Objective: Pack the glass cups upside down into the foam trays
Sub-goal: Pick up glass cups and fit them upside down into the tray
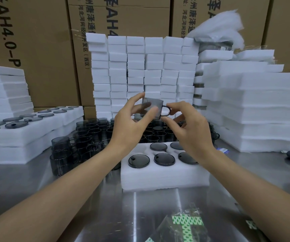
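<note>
Holding the grey glass cup (152,107) by fingertip grip, left hand (128,124) on its wall, right hand (193,131) pinching its handle, risks a slippery drop.

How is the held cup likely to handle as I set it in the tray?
The cup is thin tinted glass, so probably fragile and slippery. It looks light: the left hand and right hand hold it with fingers alone. Laid sideways it might roll until its handle stops it.

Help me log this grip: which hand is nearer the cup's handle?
Right. The right hand pinches the handle; the left hand holds the cup on its opposite side.
</note>
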The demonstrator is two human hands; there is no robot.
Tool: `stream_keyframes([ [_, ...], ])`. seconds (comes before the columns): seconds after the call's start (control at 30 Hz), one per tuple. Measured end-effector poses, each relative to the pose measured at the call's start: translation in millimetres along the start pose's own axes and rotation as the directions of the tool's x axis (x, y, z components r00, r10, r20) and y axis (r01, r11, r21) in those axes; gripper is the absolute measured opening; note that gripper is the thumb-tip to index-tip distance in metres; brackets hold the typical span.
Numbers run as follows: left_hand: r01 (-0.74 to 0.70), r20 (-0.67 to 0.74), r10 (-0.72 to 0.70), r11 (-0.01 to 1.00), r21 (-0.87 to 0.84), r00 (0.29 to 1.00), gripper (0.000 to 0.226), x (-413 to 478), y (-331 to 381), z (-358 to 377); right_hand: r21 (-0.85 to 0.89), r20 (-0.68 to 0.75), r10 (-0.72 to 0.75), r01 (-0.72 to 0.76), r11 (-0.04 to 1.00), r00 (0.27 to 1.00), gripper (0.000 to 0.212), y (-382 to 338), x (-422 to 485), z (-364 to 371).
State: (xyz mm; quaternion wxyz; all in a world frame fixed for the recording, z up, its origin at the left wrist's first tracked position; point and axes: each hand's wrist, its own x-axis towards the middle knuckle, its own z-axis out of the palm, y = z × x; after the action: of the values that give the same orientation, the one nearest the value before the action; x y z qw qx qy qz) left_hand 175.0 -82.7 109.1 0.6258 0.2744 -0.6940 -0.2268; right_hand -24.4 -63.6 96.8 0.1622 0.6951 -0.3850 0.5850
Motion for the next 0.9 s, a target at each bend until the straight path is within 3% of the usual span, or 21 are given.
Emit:
stream_keyframes([
  [0.3,0.091,0.084,-0.086,0.994,-0.061,0.993,0.057,-1.7,-3.8,3.4,0.22,0.069,0.245,-0.255,0.942,0.967,0.015,-1.5,2.9,-0.4],
  [0.5,0.075,0.078,-0.073,0.997,-0.017,0.994,0.051,-7.0,-2.7,6.7,0.275,0.091,0.319,-0.332,0.902,0.943,0.008,-5.2,4.9,-2.5],
  [0.7,0.055,0.055,-0.054,0.998,-0.022,0.997,0.052,-7.2,0.9,6.6,0.28,0.126,0.301,-0.326,0.903,0.945,0.002,-6.4,2.9,-0.7],
  [0.9,0.019,0.068,-0.014,0.997,-0.072,0.998,0.051,-7.4,-1.4,4.9,0.337,0.24,0.254,-0.326,0.883,0.937,0.044,-9.0,-1.5,0.0],
])
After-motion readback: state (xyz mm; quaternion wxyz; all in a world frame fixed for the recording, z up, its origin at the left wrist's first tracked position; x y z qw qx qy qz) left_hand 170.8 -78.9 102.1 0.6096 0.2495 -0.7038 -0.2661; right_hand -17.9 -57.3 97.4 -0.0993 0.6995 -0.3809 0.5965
